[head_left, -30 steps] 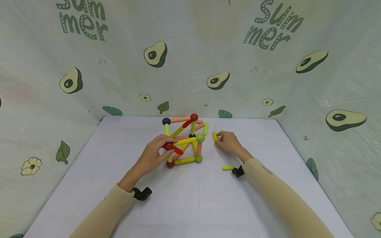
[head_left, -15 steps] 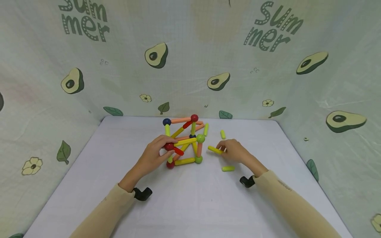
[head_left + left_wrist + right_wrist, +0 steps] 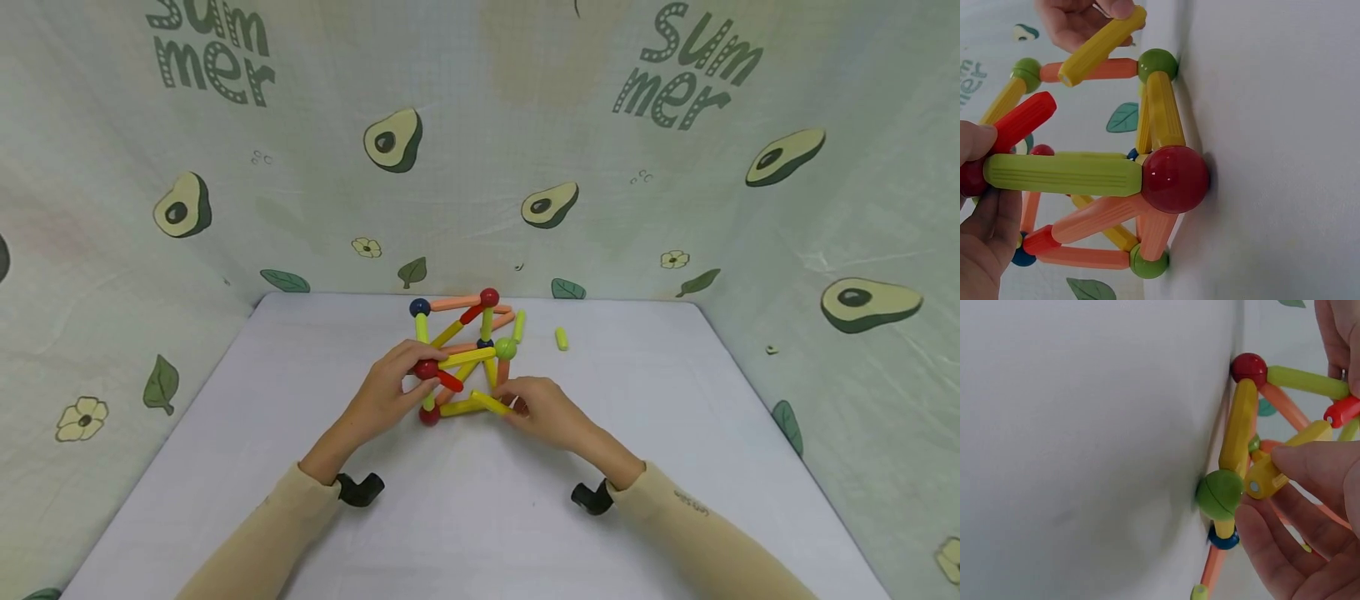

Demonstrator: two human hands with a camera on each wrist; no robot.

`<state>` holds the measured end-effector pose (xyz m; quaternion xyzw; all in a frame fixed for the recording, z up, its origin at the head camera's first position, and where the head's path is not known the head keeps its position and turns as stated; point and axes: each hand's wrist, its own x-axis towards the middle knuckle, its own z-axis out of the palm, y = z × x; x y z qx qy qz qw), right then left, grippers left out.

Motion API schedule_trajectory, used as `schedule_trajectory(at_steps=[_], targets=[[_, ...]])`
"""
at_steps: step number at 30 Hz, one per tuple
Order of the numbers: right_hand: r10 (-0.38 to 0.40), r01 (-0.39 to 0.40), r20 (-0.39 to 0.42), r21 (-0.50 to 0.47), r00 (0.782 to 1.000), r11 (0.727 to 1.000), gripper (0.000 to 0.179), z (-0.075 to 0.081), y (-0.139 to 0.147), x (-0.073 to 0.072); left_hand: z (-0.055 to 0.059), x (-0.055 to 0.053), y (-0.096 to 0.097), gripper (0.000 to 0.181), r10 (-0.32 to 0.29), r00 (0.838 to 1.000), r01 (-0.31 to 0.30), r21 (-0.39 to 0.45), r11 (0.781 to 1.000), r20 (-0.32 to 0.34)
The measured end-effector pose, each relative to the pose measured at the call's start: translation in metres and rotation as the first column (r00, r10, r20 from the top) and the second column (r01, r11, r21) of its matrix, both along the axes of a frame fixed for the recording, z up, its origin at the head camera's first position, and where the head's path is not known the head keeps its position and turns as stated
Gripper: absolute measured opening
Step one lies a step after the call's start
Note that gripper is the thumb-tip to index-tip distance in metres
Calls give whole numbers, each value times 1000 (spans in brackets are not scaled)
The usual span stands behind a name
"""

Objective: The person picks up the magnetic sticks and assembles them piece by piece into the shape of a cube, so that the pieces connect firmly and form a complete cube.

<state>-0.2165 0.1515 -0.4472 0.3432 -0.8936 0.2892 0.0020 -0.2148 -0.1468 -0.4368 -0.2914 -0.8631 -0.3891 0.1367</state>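
Observation:
A frame of coloured magnetic rods and balls stands on the white table. My left hand (image 3: 382, 385) holds its upper front-left red ball (image 3: 426, 369). From that ball a short red rod (image 3: 1025, 122) slants inward with its tip free, and a lime rod (image 3: 1066, 173) runs down to the lower red ball (image 3: 1175, 179). My right hand (image 3: 547, 412) pinches a loose yellow rod (image 3: 1291, 456) between thumb and fingers. One end of this rod is close to the red rod's tip, the other close to the lower front-right green ball (image 3: 1219, 495).
A short lime rod (image 3: 562, 338) lies on the table right of the frame. Another lime rod (image 3: 520, 327) lies by the frame's back right. Behind the table (image 3: 465, 517) hangs a cloth (image 3: 465, 208) printed with avocados.
My right hand picked up the yellow rod from the table and carried it left and toward me to the frame's front. The left hand keeps its hold on the red ball.

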Motion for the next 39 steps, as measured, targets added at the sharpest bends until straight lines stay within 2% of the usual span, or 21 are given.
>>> schedule_trajectory(at_steps=[11, 14, 19, 26, 39], targets=[[-21, 17, -44, -76, 999, 997, 26, -5, -15, 2, -1, 0, 0, 43, 0, 1000, 0, 0, 1000, -6], [-55, 51, -57, -66, 997, 996, 27, -5, -19, 3, -2, -1, 1, 43, -3, 1000, 3, -3, 1000, -6], [-128, 131, -145, 9, 981, 991, 29, -6, -26, 4, -2, -1, 1, 45, -4, 1000, 4, -8, 1000, -25], [-154, 174, -269, 51, 951, 983, 29, -8, -36, 0, -3, -1, -1, 46, 19, 998, -21, -26, 999, -67], [-161, 184, -333, 38, 929, 982, 24, -15, -44, -7, -6, -2, -2, 46, 36, 994, -39, -25, 999, -101]])
